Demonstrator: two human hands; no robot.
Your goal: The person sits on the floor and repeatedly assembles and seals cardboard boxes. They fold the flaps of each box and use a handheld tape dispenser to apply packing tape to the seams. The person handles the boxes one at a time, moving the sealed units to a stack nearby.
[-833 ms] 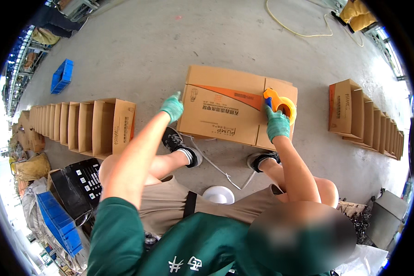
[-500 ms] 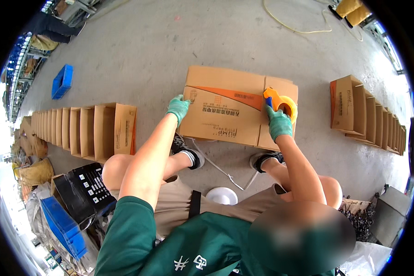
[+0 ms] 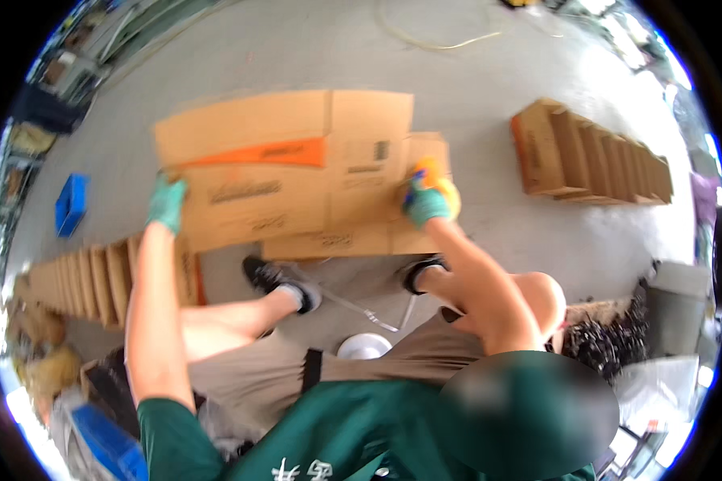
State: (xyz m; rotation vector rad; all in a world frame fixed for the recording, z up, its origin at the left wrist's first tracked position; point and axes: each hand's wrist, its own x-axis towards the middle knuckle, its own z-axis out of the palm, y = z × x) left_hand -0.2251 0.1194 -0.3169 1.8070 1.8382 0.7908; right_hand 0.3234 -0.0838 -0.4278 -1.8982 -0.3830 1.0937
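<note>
A flattened brown cardboard box (image 3: 257,215) with an orange stripe is held up in front of me, slightly blurred. My left hand (image 3: 167,202), in a green glove, grips its left edge. Beneath it, another flattened cardboard box (image 3: 369,242) sticks out along the near side and at the right. My right hand (image 3: 427,207), also gloved in green, closes around an orange and blue tape dispenser (image 3: 430,168) with a yellow roll. That hand is at the right edge of the upper box; whether it touches the cardboard I cannot tell.
Rows of open cardboard boxes stand on the floor to the left (image 3: 100,280) and right (image 3: 561,152). A blue crate (image 3: 70,205) lies far left. Beside my right knee are dark parts (image 3: 610,341) and a grey bin (image 3: 678,305). A white round object (image 3: 364,346) sits between my legs.
The upper flattened box has come up and left with my left hand, uncovering another beneath. My right hand still holds the tape dispenser. The whole view has shifted.
</note>
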